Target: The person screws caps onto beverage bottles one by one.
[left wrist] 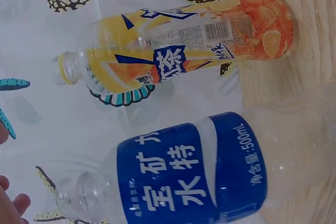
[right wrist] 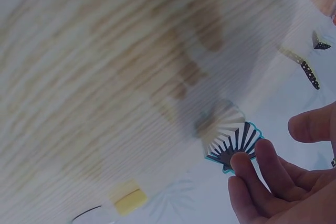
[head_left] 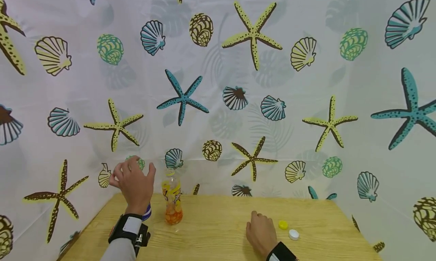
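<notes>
My left hand [head_left: 134, 183] is raised at the left, thumb and fingers spread apart with nothing between them. In the left wrist view its fingertips [left wrist: 20, 203] show at the edge, near the uncapped mouth of a clear plastic bottle with a blue label [left wrist: 191, 169]. Most of that bottle is hidden behind the left hand and wrist in the head view. Beside it stands an uncapped drink bottle [head_left: 173, 200] with a yellow label and orange-printed base. My right hand [head_left: 262, 232] hovers low over the table, fingers loosely bent, holding nothing. A yellow cap [head_left: 283, 224] lies just right of it.
A white cap [head_left: 293, 234] lies close to the yellow one on the wooden table [head_left: 218, 223]. Behind and at both sides hangs a white cloth [head_left: 218, 72] printed with starfish and shells. Straps with devices circle both wrists.
</notes>
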A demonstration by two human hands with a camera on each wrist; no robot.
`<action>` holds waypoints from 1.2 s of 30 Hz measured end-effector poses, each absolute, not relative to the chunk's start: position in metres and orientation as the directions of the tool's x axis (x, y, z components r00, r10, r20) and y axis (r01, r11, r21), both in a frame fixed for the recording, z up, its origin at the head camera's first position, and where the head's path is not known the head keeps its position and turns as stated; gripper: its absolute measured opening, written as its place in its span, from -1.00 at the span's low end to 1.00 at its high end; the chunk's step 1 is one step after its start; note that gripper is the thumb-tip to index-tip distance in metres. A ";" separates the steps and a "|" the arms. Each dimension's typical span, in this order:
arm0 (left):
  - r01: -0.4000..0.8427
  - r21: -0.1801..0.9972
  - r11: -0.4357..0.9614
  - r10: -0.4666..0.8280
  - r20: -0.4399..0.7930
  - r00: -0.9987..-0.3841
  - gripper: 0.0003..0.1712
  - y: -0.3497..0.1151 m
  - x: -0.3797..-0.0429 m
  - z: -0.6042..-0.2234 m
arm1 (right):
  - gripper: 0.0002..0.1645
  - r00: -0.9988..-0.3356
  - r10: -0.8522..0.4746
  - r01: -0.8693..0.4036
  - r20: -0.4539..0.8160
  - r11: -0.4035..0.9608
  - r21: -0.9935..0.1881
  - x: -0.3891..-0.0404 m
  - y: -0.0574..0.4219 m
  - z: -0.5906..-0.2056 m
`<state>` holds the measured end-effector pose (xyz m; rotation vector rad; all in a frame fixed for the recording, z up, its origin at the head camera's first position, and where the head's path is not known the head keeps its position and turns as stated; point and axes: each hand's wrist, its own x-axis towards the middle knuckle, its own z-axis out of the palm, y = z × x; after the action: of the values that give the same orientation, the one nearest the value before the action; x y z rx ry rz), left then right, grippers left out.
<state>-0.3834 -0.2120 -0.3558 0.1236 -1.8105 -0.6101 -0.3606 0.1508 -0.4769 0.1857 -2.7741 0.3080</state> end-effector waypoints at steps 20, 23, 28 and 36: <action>0.057 0.839 0.541 -0.724 0.499 -0.476 -0.23 -0.218 -0.375 -0.418 | -0.71 -0.921 -0.113 -0.193 0.374 0.964 -0.183 -0.360 0.154 -0.479; 0.059 0.861 0.505 -0.736 0.465 -0.491 -0.25 -0.217 -0.376 -0.420 | -0.72 -0.922 -0.108 -0.189 0.371 0.964 -0.188 -0.360 0.154 -0.478; 0.031 0.879 0.475 -0.715 0.406 -0.570 -0.16 -0.216 -0.375 -0.429 | -0.74 -0.925 -0.095 -0.169 0.367 0.970 -0.176 -0.360 0.156 -0.478; -0.014 0.886 0.464 -0.694 0.353 -0.628 -0.05 -0.225 -0.374 -0.447 | -0.77 -0.931 -0.100 -0.180 0.350 0.962 -0.206 -0.359 0.156 -0.482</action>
<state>-0.3741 -0.2247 -0.4474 0.5878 -1.9881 -1.1945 -0.3587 0.1564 -0.4819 0.2038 -2.7709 0.3356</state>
